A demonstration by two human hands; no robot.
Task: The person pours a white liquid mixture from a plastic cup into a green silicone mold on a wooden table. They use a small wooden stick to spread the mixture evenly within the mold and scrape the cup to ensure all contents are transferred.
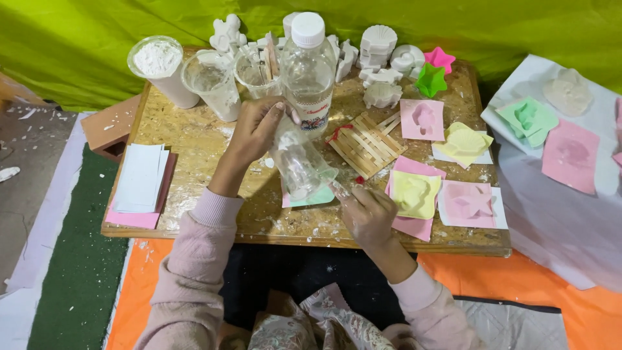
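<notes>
My left hand (256,129) grips a clear plastic cup (299,162) that is tipped over, its mouth down onto a mint green mould (317,196) lying on a pink sheet near the table's front. My right hand (366,210) rests just right of that mould, fingertips touching its edge, and holds nothing that I can see. A clear water bottle (308,71) with a white cap stands upright right behind the tipped cup.
The low chipboard table (194,139) carries a cup of white powder (161,68), an empty smeared cup (210,81), a cup with wooden sticks (259,71), white plaster figures (379,65), a wooden stick raft (366,144), coloured moulds (414,193) and a paper stack (139,178). More moulds lie on a white sheet (551,214) at right.
</notes>
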